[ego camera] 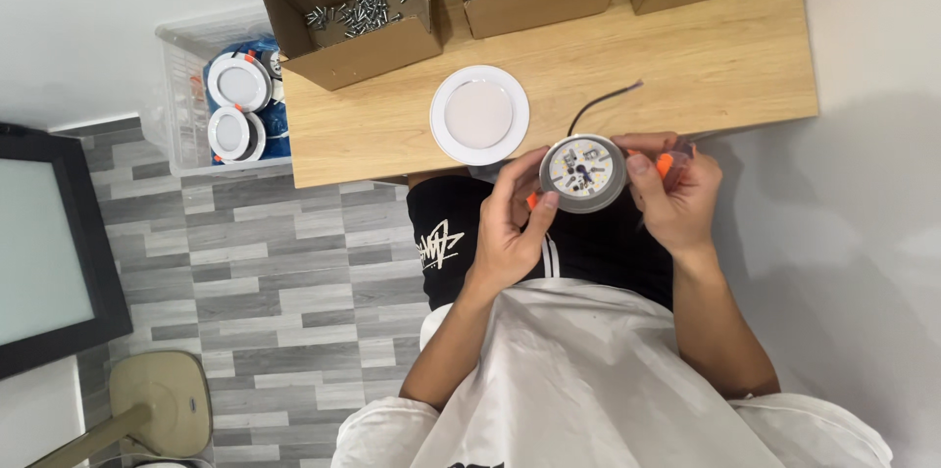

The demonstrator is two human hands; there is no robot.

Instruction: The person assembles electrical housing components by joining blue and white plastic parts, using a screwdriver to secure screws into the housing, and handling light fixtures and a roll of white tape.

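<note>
Both hands pinch a round grey metal lamp body (582,172). The left hand (510,233) curls around its rim; the right hand (676,196) grips the orange clip side. A smooth white disc cover (479,115) lies on the wooden table (725,56).

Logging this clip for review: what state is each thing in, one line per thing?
Round lamp body: held above the lap, open face up, circuit board showing.
Left hand: gripping the lamp's left edge.
Right hand: gripping the lamp's right edge.
White round cover: lying flat on the wooden table, apart from the lamp.
Screw box: open.
Plastic bin: open, holding finished lamps.
</note>
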